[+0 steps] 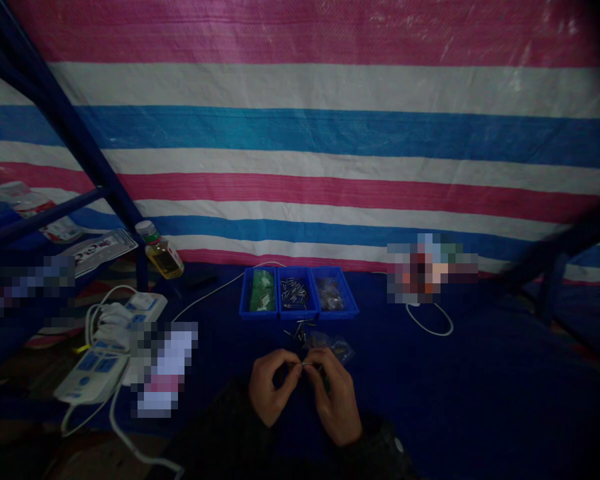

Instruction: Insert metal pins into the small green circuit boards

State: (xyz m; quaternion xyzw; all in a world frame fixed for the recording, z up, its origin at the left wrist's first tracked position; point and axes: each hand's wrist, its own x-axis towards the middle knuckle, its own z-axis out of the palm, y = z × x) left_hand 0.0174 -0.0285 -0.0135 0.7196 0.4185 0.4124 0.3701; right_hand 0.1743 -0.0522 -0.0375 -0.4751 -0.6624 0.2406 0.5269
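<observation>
Small metal part [304, 363] is at the lower centre of the frame, pinched between the thumb and fingertips of your left hand [275, 387] and your right hand [336, 397], your fingertips almost meeting over it. Something green shows under your right fingers, too hidden to name. Just above your hands lie loose metal pins [303, 329] beside a clear plastic bag [341, 349]. Beyond them, the middle blue bin [298, 314] holds a heap of pins, between the bin with the green packet [263, 291] and the bin with the clear packet [330, 294]. You have one part in hand and many lying unheld; no finished count can be told.
</observation>
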